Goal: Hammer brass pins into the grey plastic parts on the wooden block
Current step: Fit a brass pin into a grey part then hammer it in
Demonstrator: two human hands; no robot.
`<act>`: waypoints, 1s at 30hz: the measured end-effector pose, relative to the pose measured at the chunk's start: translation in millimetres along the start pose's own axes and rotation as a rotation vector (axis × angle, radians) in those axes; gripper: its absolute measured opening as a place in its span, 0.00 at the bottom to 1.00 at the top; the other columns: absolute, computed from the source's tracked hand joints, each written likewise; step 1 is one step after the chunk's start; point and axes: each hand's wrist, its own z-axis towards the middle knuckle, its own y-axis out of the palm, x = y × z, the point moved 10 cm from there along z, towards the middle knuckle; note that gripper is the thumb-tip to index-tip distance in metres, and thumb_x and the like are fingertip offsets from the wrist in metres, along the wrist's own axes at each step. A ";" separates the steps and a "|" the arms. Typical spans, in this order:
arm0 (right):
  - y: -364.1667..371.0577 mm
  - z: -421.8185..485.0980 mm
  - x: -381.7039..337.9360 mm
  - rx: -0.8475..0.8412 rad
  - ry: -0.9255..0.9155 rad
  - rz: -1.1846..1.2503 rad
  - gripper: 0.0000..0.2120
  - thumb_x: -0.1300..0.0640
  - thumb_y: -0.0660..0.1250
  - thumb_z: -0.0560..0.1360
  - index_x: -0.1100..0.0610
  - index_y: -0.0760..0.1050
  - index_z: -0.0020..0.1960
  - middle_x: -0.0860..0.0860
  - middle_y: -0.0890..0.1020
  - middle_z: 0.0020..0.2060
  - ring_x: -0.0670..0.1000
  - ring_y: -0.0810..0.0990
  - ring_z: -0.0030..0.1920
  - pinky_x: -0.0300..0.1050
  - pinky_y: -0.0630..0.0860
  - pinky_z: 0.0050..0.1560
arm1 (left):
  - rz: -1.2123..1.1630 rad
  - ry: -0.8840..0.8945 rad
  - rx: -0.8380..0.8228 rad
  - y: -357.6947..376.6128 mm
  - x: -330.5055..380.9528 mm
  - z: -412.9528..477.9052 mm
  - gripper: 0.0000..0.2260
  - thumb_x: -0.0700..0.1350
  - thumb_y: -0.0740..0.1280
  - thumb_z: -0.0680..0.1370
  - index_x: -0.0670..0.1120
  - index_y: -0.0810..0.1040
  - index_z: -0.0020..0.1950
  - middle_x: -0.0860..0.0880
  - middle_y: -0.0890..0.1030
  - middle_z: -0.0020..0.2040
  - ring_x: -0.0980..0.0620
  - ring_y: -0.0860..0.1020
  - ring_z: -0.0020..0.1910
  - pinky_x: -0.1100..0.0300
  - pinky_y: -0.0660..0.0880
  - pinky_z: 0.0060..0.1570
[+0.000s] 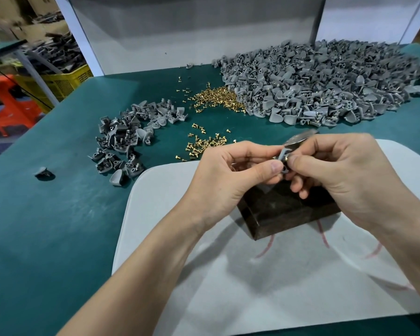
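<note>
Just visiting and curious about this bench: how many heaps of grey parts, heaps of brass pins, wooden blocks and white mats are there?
Heaps of grey parts: 2, large and small
Heaps of brass pins: 2, far and near
Wooden blocks: 1
White mats: 1
Total: 6

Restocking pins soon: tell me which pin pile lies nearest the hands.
The sparse pile just beyond the left hand, at the far edge of the white mat. The denser pile sits farther back, against the big grey heap.
</note>
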 end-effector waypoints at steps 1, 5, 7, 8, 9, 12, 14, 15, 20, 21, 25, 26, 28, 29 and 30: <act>0.3 -0.1 -0.3 -0.004 -0.006 -0.008 0.09 0.70 0.67 0.72 0.65 0.75 0.33 0.54 0.78 0.24 0.46 0.75 0.23 0.36 0.72 0.23 | -0.002 -0.002 -0.001 0.3 -0.2 0.1 0.09 0.31 0.68 0.73 0.42 0.81 0.47 0.52 0.83 0.33 0.61 0.79 0.34 0.70 0.76 0.39; 0.7 0.1 -0.9 -0.012 -0.022 -0.027 0.10 0.70 0.67 0.72 0.64 0.75 0.32 0.54 0.78 0.23 0.47 0.75 0.22 0.36 0.73 0.23 | -0.011 -0.006 -0.003 0.8 -1.1 -0.2 0.08 0.30 0.68 0.72 0.41 0.81 0.46 0.52 0.82 0.32 0.60 0.79 0.33 0.70 0.76 0.39; 0.6 0.2 -0.5 -0.014 -0.024 -0.029 0.10 0.71 0.67 0.72 0.64 0.76 0.33 0.55 0.78 0.23 0.47 0.75 0.22 0.36 0.73 0.23 | -0.012 -0.004 0.000 0.8 -1.2 -0.7 0.08 0.30 0.68 0.72 0.41 0.81 0.46 0.52 0.82 0.32 0.60 0.79 0.33 0.69 0.76 0.38; 0.8 0.3 -0.7 -0.013 -0.027 -0.026 0.10 0.71 0.66 0.72 0.64 0.76 0.33 0.55 0.78 0.23 0.47 0.75 0.23 0.36 0.73 0.23 | -0.011 -0.001 0.000 0.7 -1.1 -0.6 0.08 0.30 0.68 0.72 0.42 0.81 0.46 0.52 0.82 0.32 0.60 0.79 0.33 0.69 0.76 0.39; 0.8 0.2 -1.1 -0.013 -0.032 -0.017 0.09 0.71 0.66 0.72 0.64 0.76 0.33 0.55 0.78 0.23 0.48 0.76 0.23 0.36 0.73 0.24 | -0.009 0.003 0.001 0.6 -1.0 -0.6 0.08 0.31 0.68 0.73 0.42 0.81 0.47 0.53 0.82 0.32 0.60 0.79 0.33 0.69 0.76 0.39; 0.2 -0.2 -2.0 -0.014 -0.033 0.080 0.09 0.71 0.64 0.73 0.67 0.76 0.34 0.57 0.79 0.25 0.51 0.77 0.24 0.38 0.74 0.25 | -0.017 0.020 0.003 0.4 -0.3 -0.7 0.08 0.31 0.67 0.74 0.39 0.80 0.51 0.53 0.82 0.33 0.60 0.78 0.34 0.69 0.76 0.41; -0.5 0.1 -0.6 -0.027 -0.013 0.176 0.10 0.70 0.61 0.74 0.70 0.76 0.36 0.61 0.79 0.28 0.54 0.77 0.26 0.41 0.75 0.26 | -0.030 0.022 0.008 -0.3 -1.8 -0.3 0.09 0.32 0.67 0.74 0.38 0.80 0.53 0.52 0.81 0.34 0.59 0.77 0.34 0.67 0.76 0.43; -1.0 0.5 0.5 -0.029 -0.003 0.210 0.11 0.70 0.59 0.74 0.71 0.76 0.37 0.62 0.80 0.29 0.55 0.77 0.26 0.41 0.75 0.26 | -0.041 0.019 0.014 -1.3 -2.8 0.4 0.09 0.32 0.67 0.74 0.38 0.80 0.53 0.51 0.81 0.36 0.58 0.77 0.34 0.67 0.76 0.43; -2.6 1.9 3.3 -0.017 0.012 0.246 0.12 0.71 0.56 0.75 0.71 0.75 0.36 0.62 0.80 0.29 0.56 0.78 0.27 0.41 0.75 0.26 | -0.048 0.011 0.028 -4.5 -5.2 2.5 0.10 0.34 0.68 0.72 0.38 0.80 0.53 0.50 0.82 0.38 0.58 0.78 0.35 0.65 0.77 0.46; -2.8 1.9 3.3 -0.016 0.009 0.245 0.12 0.71 0.56 0.75 0.71 0.75 0.36 0.62 0.80 0.29 0.55 0.78 0.27 0.41 0.75 0.26 | -0.045 0.012 0.028 -4.7 -5.1 2.2 0.10 0.34 0.68 0.72 0.38 0.80 0.53 0.51 0.82 0.38 0.58 0.78 0.35 0.64 0.77 0.46; -5.1 3.1 3.7 0.004 -0.008 0.243 0.12 0.71 0.58 0.75 0.68 0.76 0.35 0.61 0.80 0.29 0.55 0.78 0.27 0.41 0.75 0.27 | -0.041 0.016 0.032 -5.5 -5.3 1.7 0.09 0.33 0.68 0.73 0.39 0.80 0.53 0.52 0.82 0.37 0.58 0.78 0.35 0.65 0.77 0.45; -6.4 3.5 3.4 0.015 -0.021 0.232 0.12 0.71 0.59 0.75 0.67 0.77 0.35 0.61 0.80 0.30 0.54 0.78 0.27 0.40 0.75 0.27 | -0.040 0.016 0.031 -5.2 -5.3 1.5 0.09 0.33 0.68 0.73 0.39 0.80 0.53 0.52 0.82 0.37 0.58 0.78 0.35 0.65 0.77 0.45; -9.0 3.3 0.4 0.029 -0.065 0.204 0.11 0.72 0.61 0.74 0.64 0.78 0.36 0.59 0.81 0.31 0.53 0.79 0.28 0.40 0.76 0.29 | -0.045 0.011 0.024 -4.0 -5.4 1.2 0.09 0.32 0.67 0.74 0.38 0.80 0.53 0.52 0.82 0.36 0.59 0.78 0.35 0.66 0.77 0.44; -10.1 2.7 -2.8 0.031 -0.098 0.169 0.10 0.72 0.63 0.74 0.62 0.78 0.38 0.56 0.81 0.31 0.52 0.80 0.29 0.39 0.77 0.31 | -0.050 0.005 0.026 -3.8 -6.0 1.2 0.08 0.33 0.67 0.74 0.38 0.80 0.52 0.52 0.82 0.36 0.59 0.79 0.34 0.67 0.77 0.43; -11.1 2.1 -6.6 0.031 -0.134 0.115 0.10 0.72 0.64 0.73 0.60 0.79 0.41 0.54 0.82 0.33 0.51 0.80 0.31 0.39 0.78 0.32 | -0.057 -0.004 0.032 -3.7 -6.7 1.5 0.07 0.34 0.67 0.73 0.39 0.80 0.51 0.52 0.82 0.35 0.59 0.79 0.34 0.67 0.77 0.41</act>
